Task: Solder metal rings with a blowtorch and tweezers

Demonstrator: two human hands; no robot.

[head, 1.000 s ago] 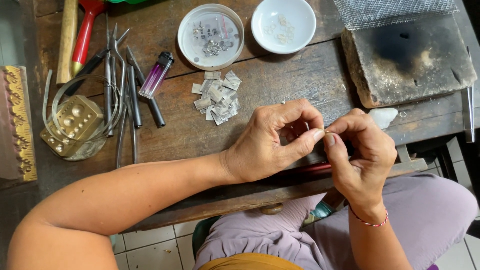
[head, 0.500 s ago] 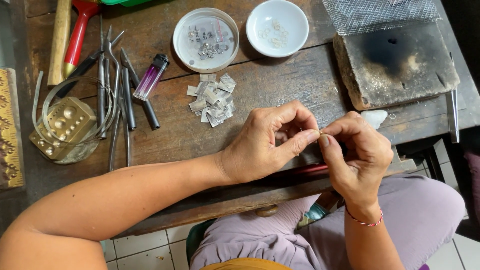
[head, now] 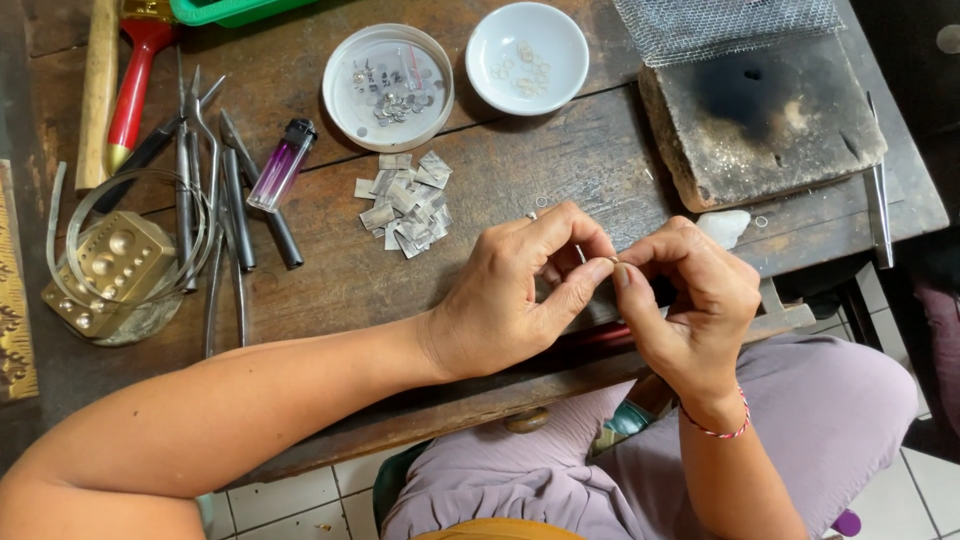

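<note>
My left hand point(head: 520, 295) and my right hand point(head: 690, 300) meet fingertip to fingertip over the front edge of the wooden bench point(head: 560, 170). Between thumbs and forefingers they pinch one tiny silver piece point(head: 613, 261); its shape is too small to tell. A pile of small cut silver sheet pieces point(head: 405, 203) lies just beyond my left hand. A thin ring point(head: 532, 215) rests on the wood by my left knuckles.
A round lid with small metal bits point(head: 388, 72) and a white bowl point(head: 528, 42) sit at the back. A charred soldering block point(head: 765, 115) is at right, tweezers point(head: 878, 205) beside it. Pliers point(head: 200, 170), a purple lighter point(head: 281, 165) and a brass dapping block point(head: 115, 265) lie left.
Both hands stay pinched together on the tiny piece, with only slight finger shifts. The view has drifted a little.
</note>
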